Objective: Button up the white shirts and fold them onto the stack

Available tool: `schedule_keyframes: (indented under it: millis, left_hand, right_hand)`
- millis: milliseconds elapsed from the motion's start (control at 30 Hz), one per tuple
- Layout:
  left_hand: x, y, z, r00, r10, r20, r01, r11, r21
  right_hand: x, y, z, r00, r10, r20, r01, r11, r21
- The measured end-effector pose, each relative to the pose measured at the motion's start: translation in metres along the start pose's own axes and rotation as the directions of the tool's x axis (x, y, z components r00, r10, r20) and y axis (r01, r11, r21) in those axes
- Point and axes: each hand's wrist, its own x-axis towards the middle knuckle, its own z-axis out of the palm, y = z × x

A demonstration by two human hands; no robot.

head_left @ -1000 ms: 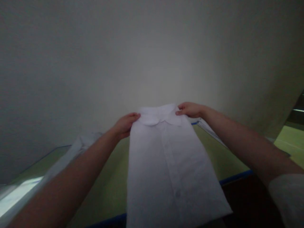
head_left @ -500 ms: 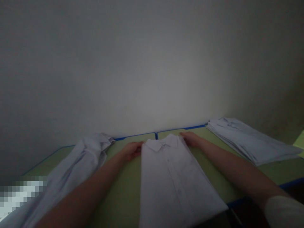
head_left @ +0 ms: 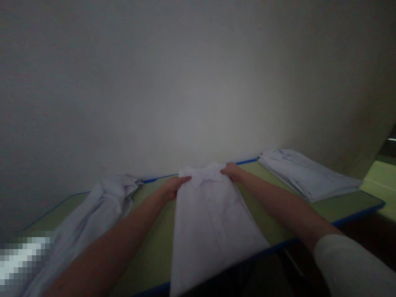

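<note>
A folded white button-front shirt [head_left: 210, 222] lies in front of me, its collar pointing at the wall and its lower end at the table's near edge. My left hand [head_left: 177, 185] grips the shirt's far left corner beside the collar, thumb on top and fingers underneath. At the far right corner, my right hand [head_left: 231, 171] pinches the cloth the same way. The fingers below the fabric are mostly hidden. Around the collar the cloth is a little rumpled.
A loose, crumpled pile of white shirts [head_left: 102, 206] lies to the left, partly behind my left forearm. On the right rests a neat stack of folded white shirts [head_left: 309, 175]. The green table [head_left: 157, 243] has blue edging and meets a grey wall [head_left: 198, 82].
Both hands have gone from beside the collar to gripping the shirt's far corners. The collar end is now rumpled and slightly raised. The view has shifted a little to the right.
</note>
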Motion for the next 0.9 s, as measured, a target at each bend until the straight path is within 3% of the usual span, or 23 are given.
schedule_keyframes:
  millis: [133,200,300,433,533,600,700,800,900]
  left_hand:
    - [-0.019,0.058,0.058,0.969,0.224,0.101,-0.222,0.974,-0.035]
    - [-0.032,0.089,0.100,0.918,0.371,0.138,-0.365,0.929,-0.062]
    - [-0.049,0.129,0.173,0.815,0.546,0.194,-0.536,0.838,-0.103]
    - [-0.067,0.164,0.266,0.663,0.654,0.364,-0.641,0.747,-0.176]
    - [-0.076,0.178,0.319,0.535,0.719,0.444,-0.677,0.679,-0.284]
    - [-0.080,0.185,0.344,0.468,0.756,0.458,-0.666,0.642,-0.380]
    - [-0.080,0.189,0.373,0.424,0.766,0.483,-0.573,0.640,-0.512]
    - [-0.075,0.187,0.392,0.432,0.725,0.536,-0.429,0.688,-0.585]
    - [-0.062,0.176,0.401,0.502,0.658,0.561,-0.284,0.738,-0.612]
  right_hand:
    - [-0.019,-0.016,-0.071,0.986,-0.148,-0.081,0.159,0.975,0.158]
    - [-0.035,-0.024,-0.121,0.958,-0.273,-0.093,0.288,0.902,0.321]
    - [-0.068,-0.032,-0.204,0.867,-0.487,-0.106,0.470,0.728,0.499]
    - [-0.119,-0.047,-0.310,0.750,-0.628,-0.210,0.655,0.657,0.374]
    - [-0.157,-0.074,-0.367,0.673,-0.665,-0.322,0.733,0.659,0.169]
    - [-0.179,-0.097,-0.391,0.647,-0.660,-0.382,0.724,0.689,0.035]
    - [-0.204,-0.130,-0.414,0.652,-0.623,-0.432,0.651,0.752,-0.103]
    - [-0.216,-0.150,-0.428,0.716,-0.525,-0.461,0.516,0.842,-0.156]
    - [-0.209,-0.156,-0.436,0.797,-0.365,-0.482,0.339,0.930,-0.143]
